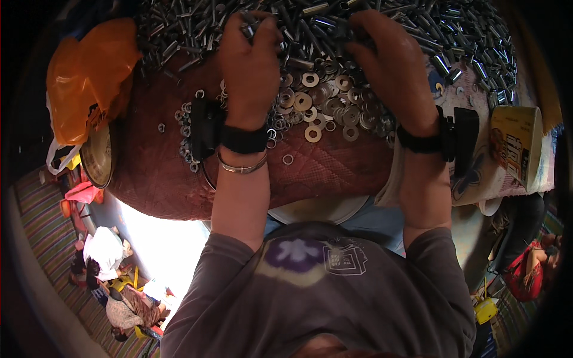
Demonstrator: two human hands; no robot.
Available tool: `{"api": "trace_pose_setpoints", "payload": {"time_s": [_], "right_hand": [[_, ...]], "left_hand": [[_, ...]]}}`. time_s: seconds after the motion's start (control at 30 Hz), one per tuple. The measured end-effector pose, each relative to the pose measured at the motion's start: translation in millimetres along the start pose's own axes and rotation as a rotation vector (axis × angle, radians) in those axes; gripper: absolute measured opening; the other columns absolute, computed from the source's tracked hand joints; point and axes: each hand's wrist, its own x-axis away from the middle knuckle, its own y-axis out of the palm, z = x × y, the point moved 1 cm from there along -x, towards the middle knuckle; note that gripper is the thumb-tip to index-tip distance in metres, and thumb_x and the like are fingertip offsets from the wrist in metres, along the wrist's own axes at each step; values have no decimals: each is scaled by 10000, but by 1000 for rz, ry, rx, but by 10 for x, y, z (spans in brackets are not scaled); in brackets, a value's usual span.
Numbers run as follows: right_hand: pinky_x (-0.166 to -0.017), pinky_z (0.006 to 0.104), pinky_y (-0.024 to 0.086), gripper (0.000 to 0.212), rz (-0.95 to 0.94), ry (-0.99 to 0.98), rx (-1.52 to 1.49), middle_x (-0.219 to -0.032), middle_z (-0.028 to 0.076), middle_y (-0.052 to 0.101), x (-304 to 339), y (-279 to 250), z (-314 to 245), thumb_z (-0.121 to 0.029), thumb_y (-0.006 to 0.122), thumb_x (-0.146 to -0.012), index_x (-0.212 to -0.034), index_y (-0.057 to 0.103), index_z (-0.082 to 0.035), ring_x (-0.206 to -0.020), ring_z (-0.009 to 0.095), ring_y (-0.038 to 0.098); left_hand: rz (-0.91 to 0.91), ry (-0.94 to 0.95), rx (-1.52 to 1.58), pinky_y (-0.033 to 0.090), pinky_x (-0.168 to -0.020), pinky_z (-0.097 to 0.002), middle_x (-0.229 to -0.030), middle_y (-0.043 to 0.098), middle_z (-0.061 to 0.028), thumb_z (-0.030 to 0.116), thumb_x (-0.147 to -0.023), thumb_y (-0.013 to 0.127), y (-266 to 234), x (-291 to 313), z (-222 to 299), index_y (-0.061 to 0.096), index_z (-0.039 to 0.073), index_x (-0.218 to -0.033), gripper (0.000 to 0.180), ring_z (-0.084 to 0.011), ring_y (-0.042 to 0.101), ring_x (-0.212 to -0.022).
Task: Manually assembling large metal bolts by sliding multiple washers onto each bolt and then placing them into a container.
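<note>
Red cover (pixel 158 173) | metal cylinders (pixel 304 30): long axes crisscrossed | hands (pixel 249 74) among them

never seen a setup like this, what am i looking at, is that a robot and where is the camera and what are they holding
There is no robot here: these are a person's bare left hand and right hand, with black straps around the wrists. The single picture comes from a wide fisheye camera worn on the person's head, looking down, which is why straight edges bend.

On the reddish-brown cover lie a heap of short metal tubes and pins at the far side, flat washers between the hands, and small metal rings by the left wrist. An orange bag is at the left.

Both hands have their fingers at the metal heap. Metal shows between the left thumb and fingers, but I cannot tell for sure what either hand actually holds.
</note>
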Motion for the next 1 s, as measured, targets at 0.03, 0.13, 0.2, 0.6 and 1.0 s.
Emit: {"api": "trace_pose_setpoints", "payload": {"time_s": [0.03,0.13,0.2,0.6,1.0], "right_hand": [[-702,418,426,230,-1,1,-3,-809,194,544,18,3,4,-36,652,-711,-914,548,-3,-813,368,539],[-670,423,430,232,6,91,-55,-766,191,566,21,-49,-64,-36,643,-719,-926,544,-4,-770,371,557],[-645,424,429,248,-89,126,-40,-730,182,560,11,-90,-83,-29,637,-720,-947,541,1,-731,370,554],[-626,327,441,261,-50,60,-310,-786,132,586,47,-20,24,-8,625,-753,-1005,563,15,-667,247,554],[-548,185,442,222,-178,606,-921,-799,30,580,-9,-148,-155,-27,501,-888,-1109,504,-3,-660,64,545]], "left_hand": [[1,-2,-3,396,-563,-185,-764,569,5,118,-886,565,-8,2,-9,560,33,-954,110,-58,512,-668],[-22,-44,32,390,-565,-180,-768,565,6,118,-885,575,-35,4,-51,565,30,-965,120,-45,498,-665],[-112,84,-159,388,-565,-187,-744,556,18,124,-884,585,-25,8,-71,576,31,-959,120,-33,472,-639],[-432,228,-605,461,-689,-248,-858,641,-58,66,-744,686,-116,90,-28,628,8,-937,209,-100,593,-787],[-243,-93,98,461,-683,-227,-856,620,-32,129,-849,638,-119,88,121,590,9,-1007,204,-92,576,-753]]}}
